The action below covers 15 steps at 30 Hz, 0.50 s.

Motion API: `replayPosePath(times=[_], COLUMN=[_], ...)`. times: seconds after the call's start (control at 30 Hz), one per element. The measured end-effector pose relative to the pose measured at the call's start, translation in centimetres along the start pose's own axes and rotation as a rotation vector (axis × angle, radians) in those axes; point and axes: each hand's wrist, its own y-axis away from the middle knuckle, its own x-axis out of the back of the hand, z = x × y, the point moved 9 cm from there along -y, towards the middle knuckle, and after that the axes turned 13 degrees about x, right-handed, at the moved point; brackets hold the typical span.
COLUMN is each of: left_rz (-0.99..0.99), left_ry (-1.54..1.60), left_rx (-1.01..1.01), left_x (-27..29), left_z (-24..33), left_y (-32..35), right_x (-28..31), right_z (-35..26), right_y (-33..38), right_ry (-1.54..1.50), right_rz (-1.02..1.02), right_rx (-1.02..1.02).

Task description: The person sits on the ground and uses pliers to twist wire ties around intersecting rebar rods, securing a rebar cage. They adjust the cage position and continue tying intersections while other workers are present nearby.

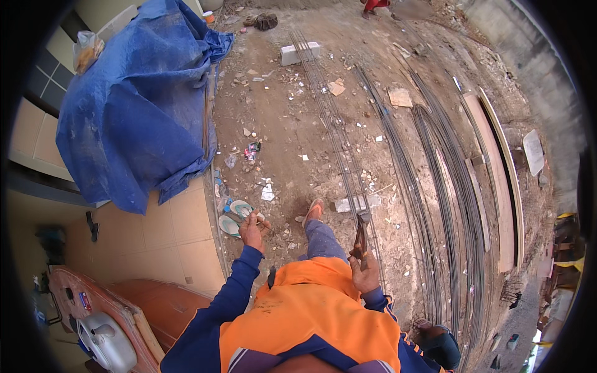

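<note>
Right hand [364, 273] grips pincers [360, 237] aimed at the rebar cage [339, 143] lying on the dirt ground; left hand [252, 229] pinches thin tie wire, I think. Pincers could slip off, or loose bars [435, 180] trip a foot.

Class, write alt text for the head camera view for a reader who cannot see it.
A person in an orange vest grips a pincer tool in the right hand over a long rebar cage lying on dirt; the left hand holds thin wire. A blue tarp lies to the left.
</note>
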Motion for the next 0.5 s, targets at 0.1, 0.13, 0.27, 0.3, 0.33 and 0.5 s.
replayPosePath(times=[0.1, 0.13, 0.27, 0.3, 0.33, 0.5], left_rz=[0.013, 0.015, 0.170, 0.232, 0.348, 0.461], left_ry=[-0.018, -0.086, -0.534, -0.597, -0.579, -0.172], left_rx=[0.020, 0.027, -0.003, 0.022, 0.116, 0.240], left_x=[-1.5, -1.8, -0.5, 2.2, 7.5, 19.1], left_z=[0.3, 0.2, 0.5, 0.2, -1.4, -3.1], left_y=[-4.1, -5.4, -12.6, -12.9, -12.4, -14.8], right_x=[-2.3, -3.2, -4.9, -5.5, -6.1, -5.6], right_z=[4.9, 7.6, 20.0, 22.9, 25.0, 36.1], right_y=[-6.3, -7.4, -13.8, -13.7, -13.2, -12.3], right_ry=[-0.417, -0.472, -0.238, -0.052, 0.139, 0.474], right_rz=[-0.107, -0.133, -0.136, -0.312, -0.505, -1.030], right_rx=[-0.399, -0.517, -0.661, -0.760, -0.844, -1.024])
